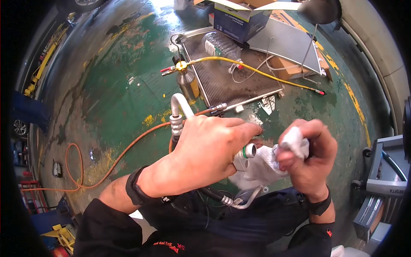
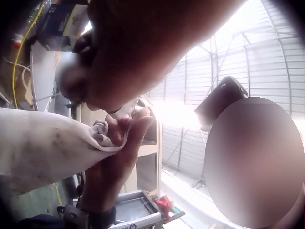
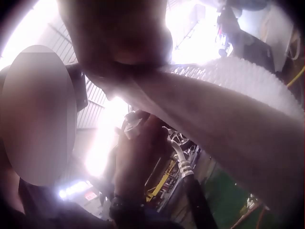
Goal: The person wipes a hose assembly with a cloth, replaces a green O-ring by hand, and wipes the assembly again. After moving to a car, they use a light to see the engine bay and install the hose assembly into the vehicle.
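Note:
My left hand (image 1: 205, 145) grips a metal air-conditioning hose fitting (image 1: 247, 151), its open end with a green O-ring pointing right. A bent silver pipe (image 1: 182, 104) with a crimped collar rises behind that hand. My right hand (image 1: 314, 160) pinches a bunched end of a white knitted cloth (image 1: 254, 173) just right of the fitting. The rest of the cloth hangs below and behind the fitting. Dark smudges mark the cloth (image 2: 47, 148) in the left wrist view. A black hose with a silver bent pipe end (image 1: 250, 199) lies over my lap.
A metal bottle with a brass valve (image 1: 181, 65) and yellow hose (image 1: 257, 68) stands ahead, beside a radiator-like panel (image 1: 239, 83). On the panel lies a plastic bottle (image 1: 222, 46); a compressor box (image 1: 237, 21) stands behind. An orange hose (image 1: 124, 150) crosses the floor. A grey tool cart (image 1: 387, 186) stands right.

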A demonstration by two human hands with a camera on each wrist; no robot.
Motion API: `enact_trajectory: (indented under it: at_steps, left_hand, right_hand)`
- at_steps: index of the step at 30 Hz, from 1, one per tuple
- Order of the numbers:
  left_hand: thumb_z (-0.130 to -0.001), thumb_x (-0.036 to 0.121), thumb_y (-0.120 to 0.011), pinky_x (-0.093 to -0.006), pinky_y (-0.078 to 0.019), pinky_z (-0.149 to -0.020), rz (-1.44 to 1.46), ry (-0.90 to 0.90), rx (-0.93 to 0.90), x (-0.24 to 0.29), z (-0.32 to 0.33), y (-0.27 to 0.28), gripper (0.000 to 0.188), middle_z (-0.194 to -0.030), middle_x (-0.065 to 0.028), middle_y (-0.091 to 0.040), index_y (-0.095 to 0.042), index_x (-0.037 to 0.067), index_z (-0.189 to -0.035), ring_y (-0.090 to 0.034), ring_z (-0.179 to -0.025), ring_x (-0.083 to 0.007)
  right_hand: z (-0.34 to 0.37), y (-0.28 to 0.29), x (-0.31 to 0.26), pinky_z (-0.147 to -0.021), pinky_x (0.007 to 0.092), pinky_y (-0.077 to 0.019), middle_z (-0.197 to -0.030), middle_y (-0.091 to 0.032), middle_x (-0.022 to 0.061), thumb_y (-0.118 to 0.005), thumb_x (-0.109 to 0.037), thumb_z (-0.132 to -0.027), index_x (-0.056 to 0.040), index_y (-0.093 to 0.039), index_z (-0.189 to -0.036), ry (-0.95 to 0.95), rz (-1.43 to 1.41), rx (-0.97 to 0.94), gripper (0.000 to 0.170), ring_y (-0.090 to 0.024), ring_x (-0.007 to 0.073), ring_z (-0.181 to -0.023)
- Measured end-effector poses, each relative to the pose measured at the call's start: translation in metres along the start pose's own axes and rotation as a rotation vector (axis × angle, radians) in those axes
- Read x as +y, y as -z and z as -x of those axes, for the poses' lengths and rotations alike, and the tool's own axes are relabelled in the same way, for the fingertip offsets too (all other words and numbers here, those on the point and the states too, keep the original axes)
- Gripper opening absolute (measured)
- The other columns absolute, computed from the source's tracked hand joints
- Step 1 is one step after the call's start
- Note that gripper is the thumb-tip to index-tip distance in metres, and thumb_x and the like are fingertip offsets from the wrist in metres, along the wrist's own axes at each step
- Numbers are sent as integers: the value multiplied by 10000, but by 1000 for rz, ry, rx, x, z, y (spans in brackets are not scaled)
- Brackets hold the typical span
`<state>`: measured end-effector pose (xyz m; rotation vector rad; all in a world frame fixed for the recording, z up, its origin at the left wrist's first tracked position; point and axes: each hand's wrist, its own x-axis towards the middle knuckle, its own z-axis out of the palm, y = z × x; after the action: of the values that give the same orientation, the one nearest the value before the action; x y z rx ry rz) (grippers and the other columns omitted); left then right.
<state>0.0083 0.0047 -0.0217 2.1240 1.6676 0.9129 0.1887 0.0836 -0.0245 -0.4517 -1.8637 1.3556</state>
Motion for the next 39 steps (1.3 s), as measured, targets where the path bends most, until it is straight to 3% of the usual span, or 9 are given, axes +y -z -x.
enact_trajectory:
  at_steps: [3,9,13,16,19,23,33,35,39]
  left_hand:
    - [-632,122,-703,-354,-490,-568,9,11,-15,3,1,1,311,-751,-104,-626,-626,47,-924,-627,-685,-289]
    - [-613,135,-698,-361,-487,-563,-29,29,-36,3,3,2,349,-738,-98,-621,-615,54,-942,-624,-680,-287]
    - [-616,137,-694,-365,-487,-558,-60,33,-47,5,5,1,354,-729,-94,-620,-611,55,-951,-626,-680,-284]
    - [-617,147,-694,-365,-486,-555,-80,36,-67,5,6,2,360,-733,-95,-623,-611,55,-955,-628,-681,-280]
    - [-616,158,-697,-367,-484,-550,-86,33,-55,4,6,2,373,-733,-93,-623,-609,56,-963,-628,-679,-279]
    - [-614,164,-699,-369,-482,-547,-70,37,-43,3,6,2,382,-736,-91,-625,-606,55,-967,-627,-680,-282]
    - [-602,137,-686,-378,-487,-558,-134,-5,-76,5,7,-4,371,-720,-89,-621,-613,52,-956,-625,-662,-282]
    - [-601,138,-685,-378,-488,-559,-129,-5,-73,4,7,-4,370,-720,-89,-623,-614,52,-954,-625,-660,-282]
    - [-603,143,-685,-375,-488,-561,-146,-2,-76,5,8,-3,368,-720,-89,-624,-614,51,-953,-625,-660,-281]
  right_hand:
    - [-11,0,-11,-614,252,-469,-823,-599,115,-749,-54,-694,-4,-601,-874,206,259,-218,238,-598,165,-688]
    - [-7,-7,-12,-615,253,-496,-829,-609,116,-718,16,-678,-14,-622,-887,262,318,-165,231,-622,185,-702]
    - [-4,-14,-15,-614,253,-500,-809,-626,102,-721,20,-673,-12,-623,-877,242,300,-135,228,-632,176,-700]
    - [1,-22,-22,-626,261,-509,-797,-638,103,-719,39,-657,-10,-627,-857,-3,80,126,226,-650,207,-707]
    - [-6,-10,-17,-634,268,-516,-797,-639,100,-707,51,-662,-14,-635,-847,185,304,-143,208,-649,212,-704]
    - [-9,-10,-18,-630,280,-509,-823,-617,103,-696,60,-649,-10,-652,-905,261,357,-239,269,-626,210,-703]
    - [-6,-7,-26,-622,267,-498,-825,-610,105,-678,81,-640,-22,-653,-884,194,423,-260,266,-621,205,-702]
    - [-3,-13,-29,-627,264,-502,-834,-626,125,-682,76,-658,-19,-644,-848,36,284,-102,216,-635,212,-725]
    - [-3,-11,-19,-640,269,-509,-839,-638,137,-697,61,-667,-13,-641,-844,119,350,-140,200,-646,216,-748]
